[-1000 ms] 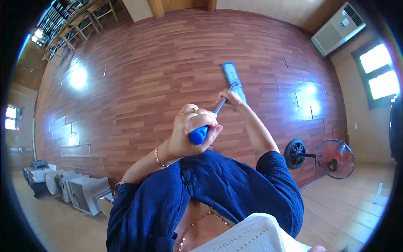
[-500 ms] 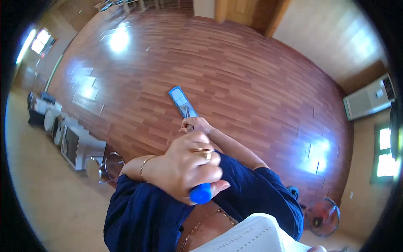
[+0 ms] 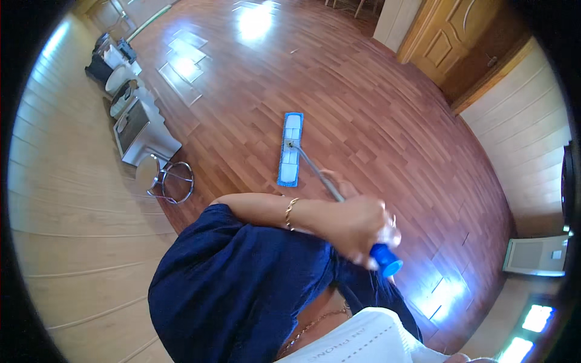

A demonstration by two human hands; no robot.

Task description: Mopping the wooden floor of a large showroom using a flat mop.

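Head view: the left hand point(image 3: 354, 227) wraps its fingers round the mop handle point(image 3: 315, 175) near its blue grip point(image 3: 385, 260); the right hand point(image 3: 339, 184), blurred behind, cannot be judged. The blue mop pad point(image 3: 290, 149) lies flat on the wooden floor point(image 3: 375, 103).

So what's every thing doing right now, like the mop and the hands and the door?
Mop head: flat on the wood floor.
Mop pole: tilted, held.
Blue grip: sticking out past the hand.
Left hand: closed round the pole's top.
Right hand: mostly hidden, lower on the pole.
Door: shut.
Stool: upright by the wall.
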